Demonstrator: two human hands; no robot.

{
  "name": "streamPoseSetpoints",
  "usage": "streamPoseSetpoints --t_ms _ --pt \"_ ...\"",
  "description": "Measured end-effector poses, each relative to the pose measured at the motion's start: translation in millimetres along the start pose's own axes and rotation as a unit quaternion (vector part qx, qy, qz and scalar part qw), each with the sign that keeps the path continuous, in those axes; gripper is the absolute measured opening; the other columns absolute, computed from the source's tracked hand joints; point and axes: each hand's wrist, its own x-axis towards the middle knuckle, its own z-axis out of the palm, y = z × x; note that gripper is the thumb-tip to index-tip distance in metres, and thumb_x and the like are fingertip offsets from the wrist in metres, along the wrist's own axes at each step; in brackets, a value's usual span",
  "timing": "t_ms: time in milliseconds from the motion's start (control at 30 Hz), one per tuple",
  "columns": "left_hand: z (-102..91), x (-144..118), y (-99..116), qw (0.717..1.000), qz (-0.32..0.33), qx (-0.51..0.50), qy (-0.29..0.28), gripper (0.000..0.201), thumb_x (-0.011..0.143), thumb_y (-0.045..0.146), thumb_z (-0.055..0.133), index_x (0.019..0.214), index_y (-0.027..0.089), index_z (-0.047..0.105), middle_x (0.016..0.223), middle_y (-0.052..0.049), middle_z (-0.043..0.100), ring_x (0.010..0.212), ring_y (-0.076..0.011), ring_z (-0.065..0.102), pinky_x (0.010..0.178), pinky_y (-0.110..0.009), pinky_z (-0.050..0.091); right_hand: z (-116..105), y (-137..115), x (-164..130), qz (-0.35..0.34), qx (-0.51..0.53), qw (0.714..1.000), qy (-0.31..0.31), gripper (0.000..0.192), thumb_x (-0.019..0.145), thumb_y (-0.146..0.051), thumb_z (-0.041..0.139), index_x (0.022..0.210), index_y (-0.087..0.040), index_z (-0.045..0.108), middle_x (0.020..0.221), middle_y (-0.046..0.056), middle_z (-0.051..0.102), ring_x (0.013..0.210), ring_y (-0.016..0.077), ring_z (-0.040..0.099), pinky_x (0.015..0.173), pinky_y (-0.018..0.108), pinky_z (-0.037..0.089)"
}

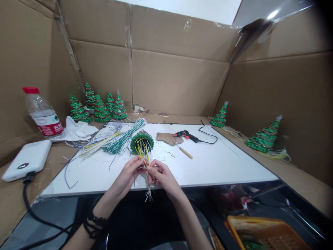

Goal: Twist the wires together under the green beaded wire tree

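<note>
Centrally, low in the frame, we see the left hand (128,173) and right hand (160,174) pinching the yellow wires (143,152) trailing from a green beaded tree (142,139) on the white counter (221,163); sorting strands seems underway, and separating them calls for finesse. The bottle (44,114) label, upper left, is unreadable.

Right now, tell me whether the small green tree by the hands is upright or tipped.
Tipped. The small green tree lies on its side, open base and yellow wires facing the hands.
</note>
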Motion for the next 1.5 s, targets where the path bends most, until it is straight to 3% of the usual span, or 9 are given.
streamPoseSetpoints --t_ms 400,667,1033,1267,1500 --pt "1.5 0.3 3.3 0.999 -0.013 -0.046 0.017 0.009 0.070 0.021 0.067 0.077 0.015 0.065 0.083 -0.003 0.065 0.077 -0.0128 0.057 0.074 -0.024 0.043 1.1 1.5 2.5 0.000 0.006 1.000 0.014 0.031 0.077 -0.046 0.058 0.072 -0.018 0.047 0.047 -0.006 0.052 0.036 0.0043 0.033 0.038 0.017 0.022" --pt "-1.9 1.7 0.2 0.999 -0.018 -0.050 0.010 0.009 0.073 0.021 0.065 0.080 0.015 0.061 0.090 -0.005 0.067 0.080 -0.0133 0.057 0.074 -0.024 0.043 1.5 2.9 5.7 0.005 0.006 0.998 0.055 0.029 0.077 -0.045 0.057 0.071 -0.019 0.045 0.042 -0.008 0.050 0.032 0.0037 0.031 0.034 0.015 0.021" --pt "-1.2 3.2 -0.4 0.998 -0.017 -0.062 0.017 0.011 0.072 0.019 0.066 0.080 0.016 0.058 0.085 -0.004 0.065 0.080 -0.0132 0.058 0.075 -0.024 0.044 2.9 4.8 7.9 0.007 -0.009 0.999 0.053 0.029 0.077 -0.043 0.057 0.069 -0.018 0.044 0.040 -0.007 0.051 0.030 0.0030 0.030 0.033 0.015 0.019" --pt "-3.2 3.2 -1.5 0.997 -0.024 -0.071 0.019 0.014 0.071 0.019 0.067 0.080 0.017 0.057 0.083 -0.002 0.065 0.079 -0.0134 0.059 0.073 -0.025 0.044 1.9 5.0 8.6 0.003 0.013 0.996 0.087 0.030 0.076 -0.045 0.056 0.072 -0.019 0.043 0.038 -0.009 0.049 0.028 0.0033 0.028 0.032 0.015 0.019" --pt "-2.5 3.7 -0.4 0.998 -0.008 -0.059 -0.004 0.010 0.071 0.021 0.068 0.075 0.016 0.060 0.079 -0.002 0.064 0.078 -0.0125 0.058 0.075 -0.023 0.044 4.7 4.4 7.0 -0.004 -0.025 0.999 0.047 0.029 0.076 -0.044 0.057 0.071 -0.017 0.046 0.040 -0.008 0.050 0.033 0.0044 0.035 0.036 0.016 0.021"
